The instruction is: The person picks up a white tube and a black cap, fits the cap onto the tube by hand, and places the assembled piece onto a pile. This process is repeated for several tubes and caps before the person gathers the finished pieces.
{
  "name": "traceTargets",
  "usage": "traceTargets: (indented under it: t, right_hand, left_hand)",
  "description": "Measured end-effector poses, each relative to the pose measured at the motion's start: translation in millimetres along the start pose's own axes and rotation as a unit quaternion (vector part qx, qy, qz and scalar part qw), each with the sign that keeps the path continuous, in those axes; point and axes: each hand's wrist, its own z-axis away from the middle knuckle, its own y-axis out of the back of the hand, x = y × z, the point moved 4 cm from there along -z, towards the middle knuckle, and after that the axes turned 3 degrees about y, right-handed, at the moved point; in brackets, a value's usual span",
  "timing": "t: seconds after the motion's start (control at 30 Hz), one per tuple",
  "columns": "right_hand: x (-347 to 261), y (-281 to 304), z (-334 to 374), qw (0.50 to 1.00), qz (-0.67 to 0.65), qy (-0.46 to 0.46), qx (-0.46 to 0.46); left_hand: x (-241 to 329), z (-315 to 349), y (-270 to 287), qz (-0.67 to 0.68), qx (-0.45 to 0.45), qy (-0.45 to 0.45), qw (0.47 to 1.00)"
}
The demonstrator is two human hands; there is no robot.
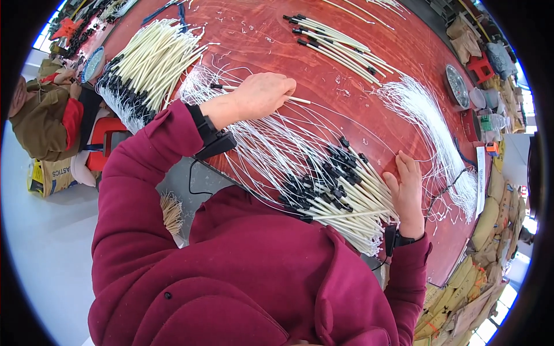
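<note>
My left hand [261, 95] is closed around one cream sleeved wire [300, 101] with a black end, held over a spread of thin white wires [271, 144] on the red table [254, 34]. My right hand [407, 193] lies flat, fingers together, against the right side of a pile of cream sleeved wires with black connectors [337, 190] near the table's front edge. Both wrists carry a black strap with a small device.
A big heap of finished cream wires [147, 63] lies at the left end, a smaller row [340, 43] at the far middle, a bundle of thin white wires [430, 124] at the right. Another person in brown [43, 115] sits at left. Sacks and bowls crowd the right.
</note>
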Motion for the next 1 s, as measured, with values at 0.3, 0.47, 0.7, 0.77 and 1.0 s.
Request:
traceTargets:
  t: [0.3,0.47,0.7,0.77,1.0]
  right_hand:
    - [-0.8,1.1,1.7,1.0,0.008,0.003,-0.003]
    - [-1.3,0.7,1.1,1.0,0.009,0.005,-0.001]
    - [2.4,-2.5,2.3,0.999,0.017,0.023,0.021]
    - [2.8,-2.7,2.5,0.999,0.021,0.026,0.024]
    - [2.7,-2.2,2.8,0.999,0.016,0.023,0.024]
  left_hand:
    - [3.2,-2.9,1.3,-0.013,0.001,0.012,1.0]
    - [2.5,-2.0,1.0,-0.016,-0.006,0.016,1.0]
    - [6.3,-4.4,1.1,-0.011,-0.008,0.01,1.0]
    - [7.4,-5.3,0.5,-0.01,-0.012,0.01,1.0]
    - [8.6,-9.9,-0.1,-0.015,-0.003,0.008,1.0]
